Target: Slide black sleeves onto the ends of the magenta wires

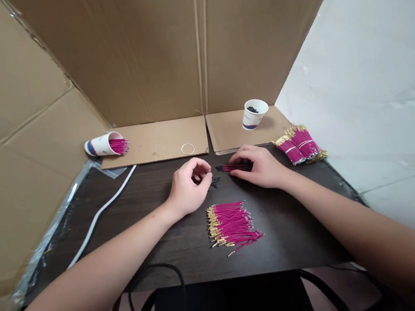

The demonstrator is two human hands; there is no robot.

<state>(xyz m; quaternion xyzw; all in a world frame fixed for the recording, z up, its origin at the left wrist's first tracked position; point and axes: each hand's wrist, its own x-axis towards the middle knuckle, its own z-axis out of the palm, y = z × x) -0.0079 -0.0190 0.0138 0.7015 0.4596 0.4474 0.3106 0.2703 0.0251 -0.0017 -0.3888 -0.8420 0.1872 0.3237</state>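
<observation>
My left hand (188, 186) rests on the dark table (144, 228) with its fingers curled, pinching something small and black I cannot make out, next to a few small black pieces (215, 180). My right hand (258, 166) lies just to the right, fingers closed on a few magenta wires (229, 168) with black ends. A loose pile of magenta wires with gold tips (231, 224) lies in front of both hands, nearer to me.
A tied bundle of magenta wires (298, 145) lies at the table's right edge. A tipped paper cup (102, 145) holds more wires at the back left. An upright cup (254, 113) with black bits, a rubber band (187, 149), a white cable (99, 215), cardboard walls.
</observation>
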